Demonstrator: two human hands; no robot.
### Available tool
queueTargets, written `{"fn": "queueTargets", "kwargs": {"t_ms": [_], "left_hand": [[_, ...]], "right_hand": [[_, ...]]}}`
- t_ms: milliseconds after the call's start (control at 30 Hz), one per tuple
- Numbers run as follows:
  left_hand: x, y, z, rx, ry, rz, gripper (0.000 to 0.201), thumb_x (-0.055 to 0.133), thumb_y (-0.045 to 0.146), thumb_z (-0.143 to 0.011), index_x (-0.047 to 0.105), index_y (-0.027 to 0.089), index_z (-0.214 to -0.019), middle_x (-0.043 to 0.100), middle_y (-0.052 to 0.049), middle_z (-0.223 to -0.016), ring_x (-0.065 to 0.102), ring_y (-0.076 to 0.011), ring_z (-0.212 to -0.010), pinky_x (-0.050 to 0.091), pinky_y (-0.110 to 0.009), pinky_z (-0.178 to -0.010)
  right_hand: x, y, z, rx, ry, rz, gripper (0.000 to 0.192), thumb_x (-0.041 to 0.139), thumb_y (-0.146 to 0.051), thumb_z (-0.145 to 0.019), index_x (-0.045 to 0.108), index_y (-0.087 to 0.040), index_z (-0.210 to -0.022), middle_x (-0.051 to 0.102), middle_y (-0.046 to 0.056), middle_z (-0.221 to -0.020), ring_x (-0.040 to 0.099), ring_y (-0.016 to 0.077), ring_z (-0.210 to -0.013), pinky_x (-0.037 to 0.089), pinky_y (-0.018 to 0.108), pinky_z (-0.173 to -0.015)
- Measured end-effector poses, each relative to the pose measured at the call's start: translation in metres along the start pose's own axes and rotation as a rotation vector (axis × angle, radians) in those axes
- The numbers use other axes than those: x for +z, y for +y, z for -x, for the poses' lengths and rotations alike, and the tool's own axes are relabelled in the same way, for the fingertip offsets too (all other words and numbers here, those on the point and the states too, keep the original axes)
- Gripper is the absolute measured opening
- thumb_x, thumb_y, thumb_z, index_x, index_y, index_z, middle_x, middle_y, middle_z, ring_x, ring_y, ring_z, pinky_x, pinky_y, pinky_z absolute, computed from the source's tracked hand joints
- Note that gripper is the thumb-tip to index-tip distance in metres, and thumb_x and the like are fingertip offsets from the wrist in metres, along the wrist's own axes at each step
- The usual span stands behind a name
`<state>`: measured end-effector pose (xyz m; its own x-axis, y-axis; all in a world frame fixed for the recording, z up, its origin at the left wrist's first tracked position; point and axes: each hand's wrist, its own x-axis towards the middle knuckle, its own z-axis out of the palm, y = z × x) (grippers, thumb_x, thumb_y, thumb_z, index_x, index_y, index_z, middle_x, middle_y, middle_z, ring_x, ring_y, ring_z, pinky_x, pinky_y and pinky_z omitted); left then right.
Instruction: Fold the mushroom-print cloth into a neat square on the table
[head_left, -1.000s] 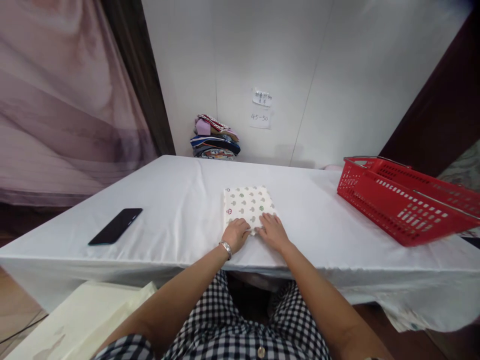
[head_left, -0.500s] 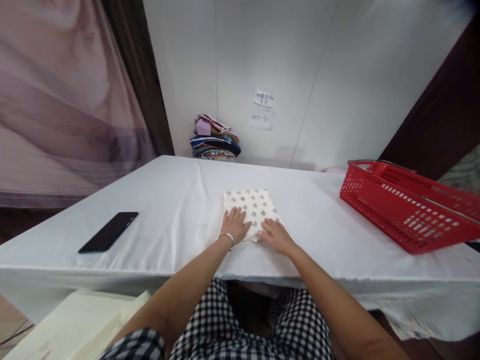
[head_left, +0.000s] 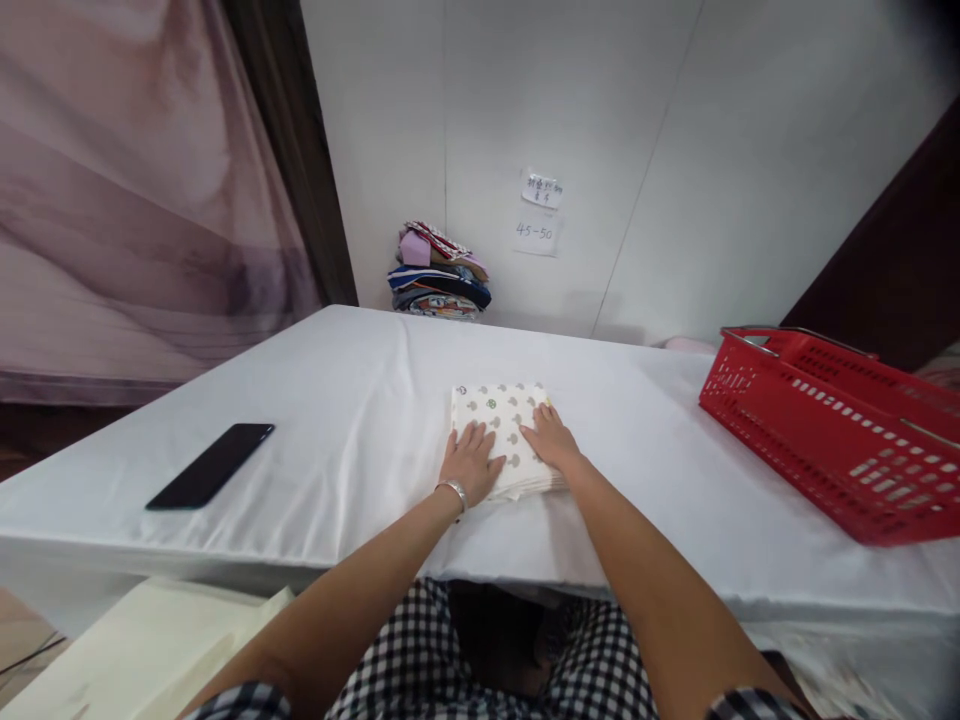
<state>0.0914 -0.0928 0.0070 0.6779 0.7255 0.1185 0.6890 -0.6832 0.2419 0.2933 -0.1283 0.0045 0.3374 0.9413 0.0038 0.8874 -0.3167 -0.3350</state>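
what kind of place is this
Probably a small laundry or clothes-folding workroom: a table under a white sheet, a folded printed cloth under both hands, folded clothes stacked by the wall, a red basket.

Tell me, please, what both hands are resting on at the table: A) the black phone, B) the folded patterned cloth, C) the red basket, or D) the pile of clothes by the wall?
B: the left hand and right hand lie flat on the folded patterned cloth.
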Motion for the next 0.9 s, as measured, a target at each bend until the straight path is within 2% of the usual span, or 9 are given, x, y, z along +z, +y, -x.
{"fn": "queueTargets", "kwargs": {"t_ms": [133,233,300,467,600,767,900], "left_hand": [[-0.018,-0.004,-0.027,-0.019,-0.183,0.049,0.060,0.038,0.057,-0.082,0.043,0.024,-0.132,0.030,-0.008,-0.147,0.019,-0.0281,-0.137,0.014,-0.053,-0.108],[-0.027,-0.008,-0.049,-0.094,-0.107,0.032,0.063,0.032,0.058,-0.084,0.036,0.023,-0.137,0.024,-0.009,-0.149,0.014,-0.0285,-0.138,0.012,-0.054,-0.108],[-0.023,-0.010,-0.056,-0.148,-0.067,0.008,0.066,0.028,0.056,-0.085,0.030,0.019,-0.140,0.018,-0.010,-0.151,0.008,-0.0282,-0.139,0.010,-0.055,-0.108],[-0.006,-0.016,-0.056,-0.167,-0.064,0.028,0.068,0.025,0.056,-0.085,0.027,0.018,-0.141,0.012,-0.009,-0.152,0.003,-0.0267,-0.139,0.018,-0.052,-0.107],[-0.004,-0.017,-0.055,-0.179,-0.074,0.041,0.070,0.025,0.058,-0.085,0.026,0.017,-0.142,0.011,-0.008,-0.152,0.002,-0.0262,-0.140,0.020,-0.051,-0.106],[-0.004,-0.018,-0.056,-0.178,-0.075,0.062,0.068,0.025,0.058,-0.085,0.027,0.020,-0.141,0.011,-0.006,-0.152,0.002,-0.0254,-0.140,0.024,-0.048,-0.106],[-0.001,-0.020,-0.055,-0.182,-0.062,0.061,0.067,0.026,0.058,-0.085,0.027,0.021,-0.141,0.012,-0.006,-0.152,0.003,-0.0251,-0.140,0.025,-0.048,-0.106]], "right_hand": [[0.002,0.001,-0.001,-0.009,0.004,-0.018,0.062,0.032,-0.052,-0.089,0.028,-0.018,-0.141,0.013,0.009,-0.152,0.006,0.0243,-0.139,0.024,0.044,-0.106],[0.002,0.002,-0.001,-0.009,-0.006,-0.018,0.063,0.031,-0.053,-0.089,0.028,-0.017,-0.141,0.012,0.009,-0.152,0.005,0.0242,-0.139,0.024,0.044,-0.106],[0.000,0.002,0.000,-0.002,-0.023,-0.015,0.064,0.030,-0.052,-0.089,0.027,-0.016,-0.141,0.012,0.009,-0.152,0.004,0.0239,-0.139,0.024,0.043,-0.106],[-0.012,-0.005,-0.010,0.019,-0.064,0.003,0.063,0.035,-0.052,-0.087,0.032,-0.017,-0.139,0.016,0.010,-0.151,0.010,0.0254,-0.138,0.020,0.045,-0.107],[-0.018,-0.013,-0.034,-0.039,0.031,0.040,0.062,0.032,-0.052,-0.088,0.028,-0.019,-0.141,0.014,0.009,-0.151,0.004,0.0243,-0.139,0.009,0.048,-0.108],[-0.007,-0.008,-0.054,-0.021,-0.032,0.006,0.063,0.031,-0.051,-0.089,0.026,-0.016,-0.141,0.013,0.009,-0.151,0.006,0.0221,-0.139,0.020,0.044,-0.107],[-0.001,-0.002,-0.058,-0.018,-0.042,-0.010,0.064,0.031,-0.051,-0.089,0.026,-0.016,-0.141,0.013,0.007,-0.152,0.004,0.0208,-0.139,0.019,0.042,-0.108]]}}
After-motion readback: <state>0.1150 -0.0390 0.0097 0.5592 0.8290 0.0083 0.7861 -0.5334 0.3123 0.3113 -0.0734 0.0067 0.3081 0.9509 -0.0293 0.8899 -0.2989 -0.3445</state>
